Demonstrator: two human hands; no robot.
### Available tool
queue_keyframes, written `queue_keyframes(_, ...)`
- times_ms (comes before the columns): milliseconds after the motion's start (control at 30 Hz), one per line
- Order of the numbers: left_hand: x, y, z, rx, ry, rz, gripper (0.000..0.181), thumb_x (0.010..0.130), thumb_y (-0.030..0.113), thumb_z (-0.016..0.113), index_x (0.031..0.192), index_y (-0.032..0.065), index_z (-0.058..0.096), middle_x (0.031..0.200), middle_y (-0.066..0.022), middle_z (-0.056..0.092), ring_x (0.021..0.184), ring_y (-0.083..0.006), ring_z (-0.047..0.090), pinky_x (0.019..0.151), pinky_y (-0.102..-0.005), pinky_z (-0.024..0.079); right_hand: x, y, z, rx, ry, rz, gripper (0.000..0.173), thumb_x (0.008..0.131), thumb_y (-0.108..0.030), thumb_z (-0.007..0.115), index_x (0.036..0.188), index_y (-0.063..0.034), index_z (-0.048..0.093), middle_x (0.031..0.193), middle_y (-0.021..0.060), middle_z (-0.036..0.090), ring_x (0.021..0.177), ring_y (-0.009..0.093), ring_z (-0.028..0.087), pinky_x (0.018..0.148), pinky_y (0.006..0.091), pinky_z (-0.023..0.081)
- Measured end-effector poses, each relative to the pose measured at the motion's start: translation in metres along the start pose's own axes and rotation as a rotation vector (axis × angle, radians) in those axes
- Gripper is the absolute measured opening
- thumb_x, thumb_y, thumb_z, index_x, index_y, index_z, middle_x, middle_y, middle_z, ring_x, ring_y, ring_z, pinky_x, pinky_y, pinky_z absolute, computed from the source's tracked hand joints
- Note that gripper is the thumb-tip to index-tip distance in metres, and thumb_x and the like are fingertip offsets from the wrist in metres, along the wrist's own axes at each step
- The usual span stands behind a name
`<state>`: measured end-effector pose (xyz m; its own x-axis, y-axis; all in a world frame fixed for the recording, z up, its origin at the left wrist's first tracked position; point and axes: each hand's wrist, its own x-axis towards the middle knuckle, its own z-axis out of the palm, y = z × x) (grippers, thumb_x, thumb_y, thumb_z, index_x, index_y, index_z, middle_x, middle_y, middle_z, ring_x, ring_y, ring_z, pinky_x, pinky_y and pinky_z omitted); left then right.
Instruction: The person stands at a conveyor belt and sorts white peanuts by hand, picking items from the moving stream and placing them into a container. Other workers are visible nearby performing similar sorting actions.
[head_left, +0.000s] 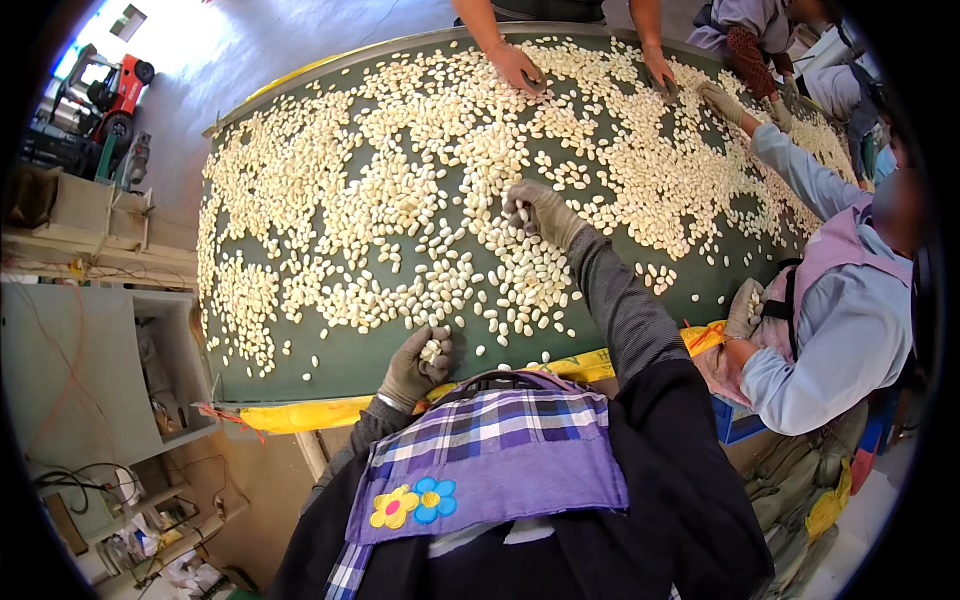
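White beans lie scattered in patches over a green belt-like table surface. My left hand, in a grey-beige glove, is cupped near the table's front edge with several beans in its fingers. Farther out, my gloved right hand reaches over the middle of the beans. One bean shows at its fingertips, pinched between thumb and fingers. Below that hand, a dense cluster of beans spreads toward me. The palm of my right hand is turned away from view.
Across the table a person's hands work among the beans. At right, a co-worker's gloved hand reaches in, the other holding beans. Yellow sheeting wraps the front edge. A blue crate and a red forklift stand farther off.
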<state>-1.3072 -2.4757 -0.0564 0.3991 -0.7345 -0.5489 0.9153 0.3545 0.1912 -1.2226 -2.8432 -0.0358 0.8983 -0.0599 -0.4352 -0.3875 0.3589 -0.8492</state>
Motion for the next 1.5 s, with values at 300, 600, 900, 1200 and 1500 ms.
queue_keyframes(300,0.012,-0.017,0.022,0.040,0.050,0.053,0.033,0.103,0.031,0.051,0.115,0.0014,0.060,0.092,-0.0075,0.063,0.068,-0.0131,0.056,0.052,-0.0201,0.044,0.071,-0.031,0.006,-1.429,0.304,0.098,0.031,0.098,-0.020,0.051,0.125,-0.0070,0.057,0.114,0.0190,0.069,0.107,0.034,0.067,0.091,0.0448,0.053)
queue_keyframes(600,0.041,-0.042,0.001,0.267,0.144,0.200,0.032,0.104,0.031,0.048,0.112,0.0009,0.056,0.090,-0.0073,0.060,0.065,-0.0119,0.053,0.049,-0.0167,0.039,0.060,-0.002,-0.033,-0.891,-0.030,-0.096,0.028,0.093,-0.028,0.060,0.110,-0.0050,0.062,0.089,0.0121,0.069,0.076,0.022,0.067,0.066,0.0348,0.053)
queue_keyframes(900,0.046,-0.054,0.046,0.620,0.110,0.301,0.024,0.097,0.027,0.057,0.108,0.0060,0.061,0.097,-0.0069,0.062,0.076,-0.0170,0.057,0.060,-0.0257,0.045,-0.077,0.000,-0.161,0.351,0.271,-0.198,0.013,0.093,-0.020,0.065,0.098,-0.0083,0.065,0.068,-0.0027,0.053,0.048,0.004,0.041,0.037,0.0186,0.031)
queue_keyframes(1200,0.070,-0.072,0.026,2.053,-0.042,0.699,0.043,0.088,0.028,0.068,0.127,0.0137,0.060,0.122,-0.0042,0.065,0.115,-0.0199,0.061,0.100,-0.0321,0.049,-0.117,-0.010,-0.267,-0.525,0.182,0.120,0.028,0.093,-0.027,0.065,0.114,-0.0094,0.071,0.077,-0.0006,0.063,0.060,0.009,0.051,0.051,0.0254,0.045)
queue_keyframes(1500,0.080,-0.091,0.007,1.655,-0.052,0.412,0.046,0.099,0.035,0.052,0.140,0.0171,0.048,0.137,-0.0011,0.056,0.128,-0.0156,0.051,0.111,-0.0331,0.039,-0.050,-0.040,-0.302,-1.042,0.828,-0.021,0.035,0.095,-0.032,0.055,0.120,-0.0094,0.063,0.111,0.0194,0.070,0.106,0.038,0.066,0.092,0.0456,0.050)
